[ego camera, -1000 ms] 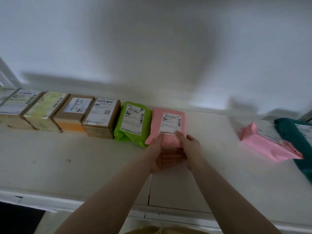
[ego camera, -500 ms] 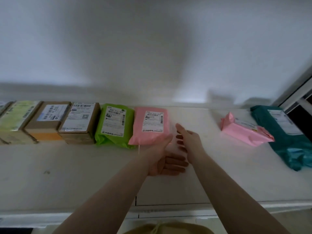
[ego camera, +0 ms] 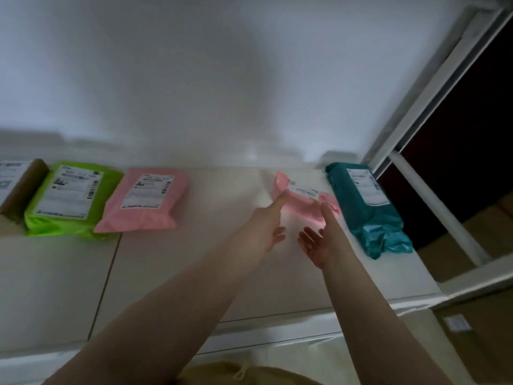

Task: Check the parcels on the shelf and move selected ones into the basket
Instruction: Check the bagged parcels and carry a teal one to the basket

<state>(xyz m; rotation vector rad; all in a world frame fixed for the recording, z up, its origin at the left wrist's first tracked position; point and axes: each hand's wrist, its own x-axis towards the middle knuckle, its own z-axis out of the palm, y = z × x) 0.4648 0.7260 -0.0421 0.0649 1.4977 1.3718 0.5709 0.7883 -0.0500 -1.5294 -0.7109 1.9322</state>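
The small pink parcel (ego camera: 302, 202) lies flat on the white shelf (ego camera: 180, 273), right of centre in the frame, with its white label facing up. My left hand (ego camera: 266, 226) reaches in from the lower left, fingers relaxed and spread; its thumb lies stretched along the parcel's left edge and seems to touch it, though the blur there leaves me unsure. My right hand (ego camera: 319, 240) comes in from below, palm turned inward and fingers loose, with its thumb pointing up at the parcel's near right corner. Neither hand has closed round anything; the parcel sits between the two thumbs, beyond my open palms.

Just to the right, nearly touching the pink parcel, lies a teal parcel (ego camera: 366, 204) with its own label, its crumpled end turned toward me near the shelf's right edge. Further left, well apart from my hands, a larger pink parcel (ego camera: 144, 201) lies beside a green parcel (ego camera: 69, 198), the two touching along their sides. At the far left edge of the frame part of a brown cardboard box (ego camera: 20, 187) shows, pressed against the green one. All stand in a row near the white wall (ego camera: 222, 79) behind the shelf. At the upper right a white frame (ego camera: 433, 87) borders a dark opening.
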